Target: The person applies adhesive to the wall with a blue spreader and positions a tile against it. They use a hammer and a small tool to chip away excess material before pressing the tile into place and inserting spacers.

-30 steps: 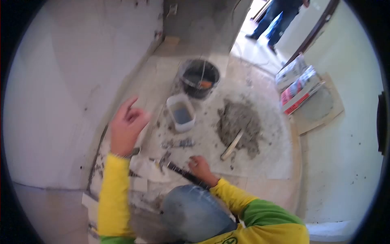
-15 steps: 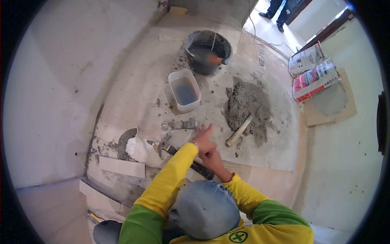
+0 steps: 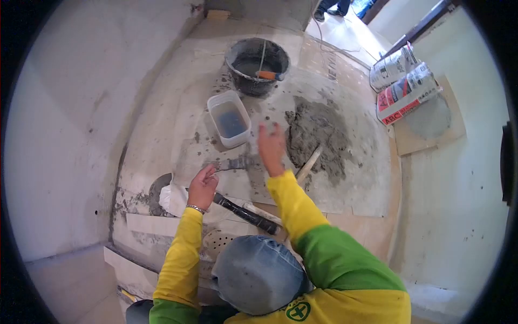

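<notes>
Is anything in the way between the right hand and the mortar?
Nothing visible stands between the right hand and the mortar beside it. The pale handle, partly on the mortar, lies toward the near side, off the direct line.

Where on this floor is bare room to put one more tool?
Bare floor: between the white plastic tub and the pale left wall; and, lightly spattered, right of the grey mortar heap. Crowded: beside the left hand, with the long black handle and crumpled white bag.
</notes>
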{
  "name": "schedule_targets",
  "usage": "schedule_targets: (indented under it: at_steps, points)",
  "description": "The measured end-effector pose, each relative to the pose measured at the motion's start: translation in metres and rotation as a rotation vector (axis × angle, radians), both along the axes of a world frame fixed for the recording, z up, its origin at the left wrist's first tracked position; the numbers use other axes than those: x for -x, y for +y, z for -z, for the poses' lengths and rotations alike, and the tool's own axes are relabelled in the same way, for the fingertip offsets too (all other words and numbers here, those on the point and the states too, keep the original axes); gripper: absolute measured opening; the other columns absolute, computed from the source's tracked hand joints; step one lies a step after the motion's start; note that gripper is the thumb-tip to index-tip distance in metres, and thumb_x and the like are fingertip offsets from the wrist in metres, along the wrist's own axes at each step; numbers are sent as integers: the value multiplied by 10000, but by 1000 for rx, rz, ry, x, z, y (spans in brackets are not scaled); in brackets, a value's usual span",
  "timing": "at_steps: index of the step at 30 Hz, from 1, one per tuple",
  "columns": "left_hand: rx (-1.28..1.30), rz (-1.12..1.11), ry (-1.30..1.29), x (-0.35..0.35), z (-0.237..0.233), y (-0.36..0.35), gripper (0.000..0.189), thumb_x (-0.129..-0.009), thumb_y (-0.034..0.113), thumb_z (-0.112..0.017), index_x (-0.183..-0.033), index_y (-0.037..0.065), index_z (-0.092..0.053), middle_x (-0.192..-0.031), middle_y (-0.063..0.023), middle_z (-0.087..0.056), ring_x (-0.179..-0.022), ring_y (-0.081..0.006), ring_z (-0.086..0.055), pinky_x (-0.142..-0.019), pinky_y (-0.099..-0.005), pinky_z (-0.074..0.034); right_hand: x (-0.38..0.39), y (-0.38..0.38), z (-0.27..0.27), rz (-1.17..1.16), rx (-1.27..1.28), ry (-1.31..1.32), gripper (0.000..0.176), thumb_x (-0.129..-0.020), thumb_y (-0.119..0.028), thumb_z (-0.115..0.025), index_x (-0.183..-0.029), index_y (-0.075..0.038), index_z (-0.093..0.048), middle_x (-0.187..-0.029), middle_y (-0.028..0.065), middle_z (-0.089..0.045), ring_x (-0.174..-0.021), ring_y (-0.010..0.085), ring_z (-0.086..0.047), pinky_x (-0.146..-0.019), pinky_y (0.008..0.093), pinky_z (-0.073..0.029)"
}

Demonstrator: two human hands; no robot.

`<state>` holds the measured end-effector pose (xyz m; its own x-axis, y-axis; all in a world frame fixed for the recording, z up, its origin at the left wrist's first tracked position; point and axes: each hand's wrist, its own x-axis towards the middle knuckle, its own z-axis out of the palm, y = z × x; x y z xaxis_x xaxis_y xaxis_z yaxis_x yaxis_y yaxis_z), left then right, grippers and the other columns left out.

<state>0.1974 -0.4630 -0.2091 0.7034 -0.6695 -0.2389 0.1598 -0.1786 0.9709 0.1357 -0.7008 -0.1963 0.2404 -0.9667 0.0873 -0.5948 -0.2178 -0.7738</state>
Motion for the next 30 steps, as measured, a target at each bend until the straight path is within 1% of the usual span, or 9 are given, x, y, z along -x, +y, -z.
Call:
schedule_targets:
  at_steps: [2, 16, 19, 20, 22, 23, 24, 26, 30]
  points:
    - [4, -50, 3, -9, 2, 9, 482, -854, 52, -587, -1322, 24, -475, -1201, -164, -586, -976, -164, -601, -869, -276, -478, 54, -2, 7, 60, 462, 75, 641, -750, -339, -706, -1253, -4, -493, -1073, 249, -572, -1004, 393, -555, -848, 474, -452]
    - [1, -33, -119, -9, 7, 3, 441, -853, 59, -572, -1284, -4, -504, -1196, -183, -602, -1034, -181, -611, -892, -282, -478, 189, -29, 21, -224, -197, 565, 595, -724, -487, -699, -951, 59, -644, -877, 237, -675, -825, 343, -665, -740, 399, -503]
    - [9, -48, -148, -1, -1, 27, 421, -870, 91, -575, -1277, 1, -512, -1136, -129, -630, -1015, -161, -604, -893, -281, -475, 192, -48, 80, -58, -189, 423, 510, -742, -413, -674, -955, 50, -644, -841, 204, -676, -813, 311, -670, -709, 402, -510]
    - [-3, -80, -121, -3, 8, 39, 388, -849, 89, -578, -1226, 4, -550, -1103, -150, -645, -984, -184, -633, -856, -302, -501, 236, -115, 167, -427, -208, 589, 382, -763, -324, -633, -894, 35, -636, -774, 146, -659, -757, 296, -661, -625, 417, -505]
    - [-22, -164, -85, -6, -6, 65, 385, -853, 121, -563, -1222, 14, -561, -1023, -125, -661, -924, -189, -644, -855, -303, -502, 242, -107, 103, -676, 535, 761, 248, -793, -247, -606, -746, -5, -578, -687, 107, -595, -589, 283, -601, -502, 448, -446]
    - [-57, -247, -202, -10, 2, 73, 347, -847, 123, -550, -1177, 23, -583, -987, -130, -659, -879, -202, -643, -824, -318, -507, 253, -143, 116, -341, 88, 645, 193, -766, -234, -625, -730, -47, -595, -710, 155, -615, -621, 323, -607, -566, 465, -453]
    - [-108, -329, -315, -15, 11, 81, 313, -841, 125, -538, -1133, 32, -604, -952, -135, -657, -834, -215, -643, -793, -333, -511, 260, -131, 61, -725, 793, 907, 144, -723, -210, -637, -711, -71, -601, -705, 175, -614, -653, 366, -596, -607, 462, -450]
    - [-105, -336, -259, -24, 8, 94, 179, -799, 111, -511, -942, 52, -601, -908, -179, -630, -766, -356, -602, -655, -418, -474, 275, -164, -16, -1106, 904, 924, 82, -711, -133, -601, -715, -51, -593, -649, 154, -581, -690, 361, -587, -579, 460, -442]
    - [0, -543, -216, -21, 17, 99, 247, -809, 140, -509, -1014, 76, -631, -912, -167, -644, -869, -327, -622, -787, -376, -496, 239, -111, -138, -690, -79, 965, 252, -875, -256, -497, -855, -32, -609, -594, 117, -582, -420, 210, -511, -385, 345, -404]
